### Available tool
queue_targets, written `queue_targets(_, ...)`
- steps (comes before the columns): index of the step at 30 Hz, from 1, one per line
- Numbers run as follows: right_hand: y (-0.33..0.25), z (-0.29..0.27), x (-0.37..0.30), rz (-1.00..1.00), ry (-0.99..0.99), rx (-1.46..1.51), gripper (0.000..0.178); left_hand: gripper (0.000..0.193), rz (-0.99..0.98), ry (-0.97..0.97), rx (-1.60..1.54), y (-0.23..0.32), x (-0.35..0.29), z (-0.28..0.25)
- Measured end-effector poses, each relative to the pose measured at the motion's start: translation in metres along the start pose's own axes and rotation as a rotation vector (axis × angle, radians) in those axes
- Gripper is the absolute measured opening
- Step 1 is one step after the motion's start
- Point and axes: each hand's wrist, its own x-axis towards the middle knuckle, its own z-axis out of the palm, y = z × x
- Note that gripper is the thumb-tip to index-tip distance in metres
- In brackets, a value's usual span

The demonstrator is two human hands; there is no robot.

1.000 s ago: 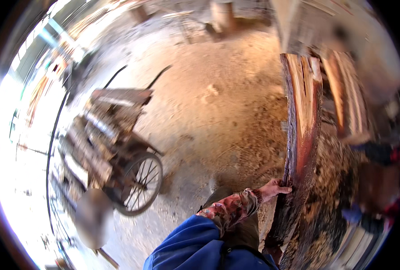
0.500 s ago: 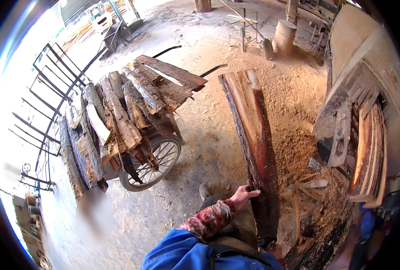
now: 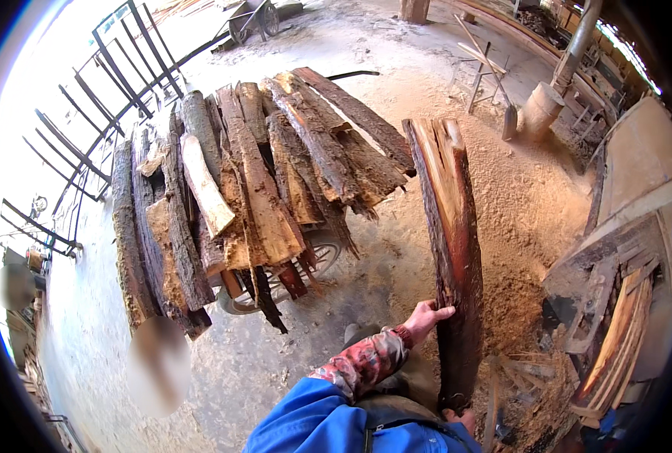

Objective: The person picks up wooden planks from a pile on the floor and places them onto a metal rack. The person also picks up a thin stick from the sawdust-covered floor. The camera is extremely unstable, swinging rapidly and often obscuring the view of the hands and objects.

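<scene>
A long bark-edged wood slab (image 3: 457, 241), pale at its far end and dark reddish brown nearer me, stretches away from my body. My left hand (image 3: 428, 320) is closed on its left edge, thumb lying over the upper face. At the slab's near end, my right hand (image 3: 460, 420) grips the bottom corner; part of that hand is hidden by the slab and my jacket. To the left, a spoked-wheel cart (image 3: 322, 260) carries a heap of rough bark slabs (image 3: 256, 177). The held slab's far end is close to the right side of this heap.
Sawdust (image 3: 513, 249) covers the floor to the right, with wood scraps (image 3: 528, 377) near me. A machine housing (image 3: 642, 166) and stacked cut boards (image 3: 615, 340) stand at far right. Beyond are a shovel (image 3: 509, 121) and a cylindrical stump (image 3: 541, 107). A black metal rack (image 3: 113, 90) lies behind the cart.
My view has swung left, so the cart and its heap appear nearer and further right. The held slab now stands closer to the heap, with both hands still on it.
</scene>
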Motion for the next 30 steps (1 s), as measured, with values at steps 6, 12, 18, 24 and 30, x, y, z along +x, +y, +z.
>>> queue_targets(6,-0.092,-0.026,-0.004,-0.451,0.212,0.22,0.062,0.032,0.045,0.094,-0.089,0.055,0.041,-0.035)
queue_targets(12,-0.18,-0.055,0.043,-0.694,0.27,0.326,0.062,0.031,0.144,0.141,-0.326,0.112,0.113,-0.059)
queue_targets(18,-0.304,-0.084,0.121,-0.861,0.166,0.297,0.054,0.03,0.228,0.364,-0.354,0.177,0.206,-0.091)
queue_targets(24,-0.445,-0.123,0.199,-1.096,-0.041,0.444,0.045,0.025,0.393,0.462,-0.346,0.261,0.289,-0.105)
queue_targets(30,-0.626,-0.126,0.274,-1.196,-0.326,0.585,0.042,0.032,0.444,0.376,-0.265,0.299,0.278,-0.089)
